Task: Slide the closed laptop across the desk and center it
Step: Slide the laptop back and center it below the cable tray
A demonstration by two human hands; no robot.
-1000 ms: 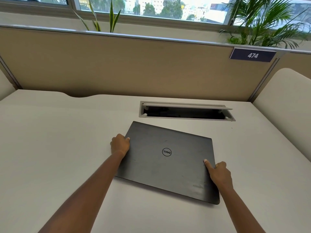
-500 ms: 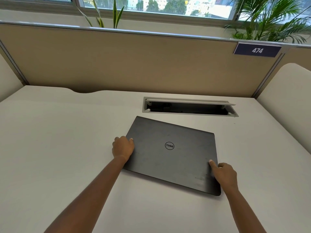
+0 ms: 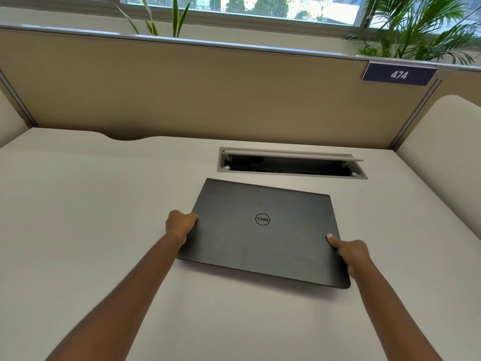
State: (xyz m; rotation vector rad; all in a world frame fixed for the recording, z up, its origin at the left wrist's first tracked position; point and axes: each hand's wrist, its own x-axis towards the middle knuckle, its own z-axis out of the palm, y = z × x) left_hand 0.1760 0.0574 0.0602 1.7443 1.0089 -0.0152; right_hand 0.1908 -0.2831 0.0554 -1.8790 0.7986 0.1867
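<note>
A closed dark grey laptop [image 3: 263, 230] with a round logo lies flat on the white desk [image 3: 91, 217], a little right of the desk's middle and turned slightly clockwise. My left hand [image 3: 180, 223] grips its left edge, fingers curled around the side. My right hand [image 3: 350, 252] holds the right edge near the front corner, thumb resting on the lid.
An open cable hatch [image 3: 291, 164] is set into the desk just behind the laptop. A beige partition [image 3: 208, 95] with a "474" sign [image 3: 399, 74] closes off the back. White side panels stand at the far left and at right [image 3: 447, 142]. Plants sit behind the partition.
The laptop has slid a little away from me toward the hatch, with both hands staying on its edges. The camera has tilted down slightly.
</note>
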